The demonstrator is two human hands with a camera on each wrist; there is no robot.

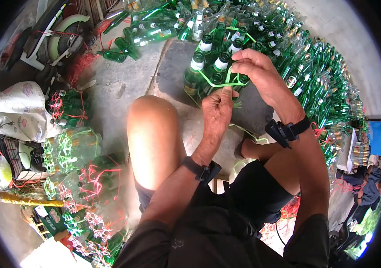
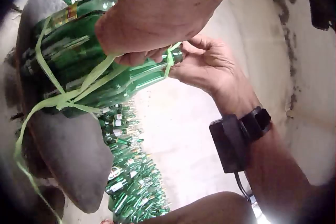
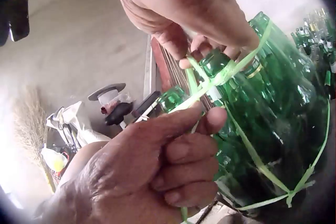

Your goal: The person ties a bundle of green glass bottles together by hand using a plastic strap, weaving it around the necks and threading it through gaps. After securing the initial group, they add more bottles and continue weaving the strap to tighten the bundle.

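A bundle of green glass bottles (image 1: 192,79) stands upright on a dark slab (image 1: 172,67) in front of the person. Light green plastic strapping (image 1: 207,80) runs around the bottle necks. The left hand (image 1: 217,109) has its fingers curled and pinches the strap between thumb and forefinger at the bundle's near side. Just across from it, the right hand (image 1: 262,76) pinches a raised loop of the strap beside a bottle mouth. In the right wrist view, the strap crosses into a knot (image 3: 215,81) between both hands. A lower band (image 2: 63,99) circles the bottle bodies, its loose tail hanging down.
A large heap of green bottles (image 1: 315,94) fills the right and back along the wall. Loose bottles (image 1: 125,47) lie at the back left. Tied bundles of clear bottles (image 1: 81,145) stand at the left, near a white patterned sack (image 1: 20,109). Another person (image 1: 369,190) is at far right.
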